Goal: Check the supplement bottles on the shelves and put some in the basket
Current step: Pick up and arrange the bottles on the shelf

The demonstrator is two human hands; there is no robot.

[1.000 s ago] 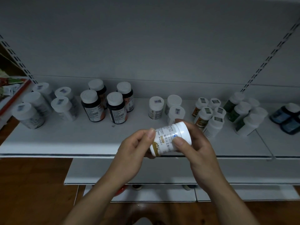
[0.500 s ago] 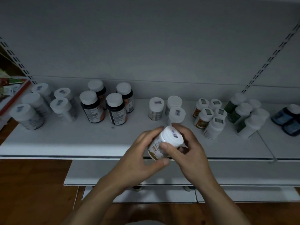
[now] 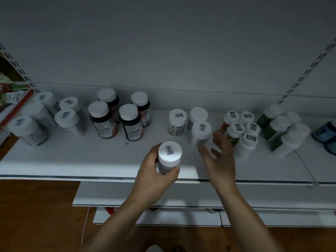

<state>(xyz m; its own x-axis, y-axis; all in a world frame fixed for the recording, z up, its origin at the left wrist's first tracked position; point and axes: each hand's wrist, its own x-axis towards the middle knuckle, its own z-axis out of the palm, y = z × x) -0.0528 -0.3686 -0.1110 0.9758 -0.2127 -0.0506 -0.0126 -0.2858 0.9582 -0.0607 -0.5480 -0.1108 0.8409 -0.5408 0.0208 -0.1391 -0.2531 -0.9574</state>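
Observation:
A white supplement bottle [image 3: 169, 155] with a sticker on its cap stands upright near the front of the white shelf [image 3: 72, 159]. My left hand [image 3: 153, 177] grips it round the body. My right hand [image 3: 217, 157] hovers to its right with fingers spread and relaxed, holding nothing, just in front of another white-capped bottle [image 3: 201, 131]. Behind that stand two more white bottles [image 3: 177, 122].
Dark bottles with white caps [image 3: 116, 119] stand left of centre, white bottles [image 3: 45, 117] at far left. Orange-labelled [image 3: 236, 130], green [image 3: 278, 128] and blue bottles [image 3: 325, 131] crowd the right. Lower shelves [image 3: 181, 195] and a wooden floor [image 3: 36, 215] lie below.
Both hands held the bottle tilted. Now the bottle is upright in my left hand alone, and my right hand has let go and moved right toward the shelf bottles.

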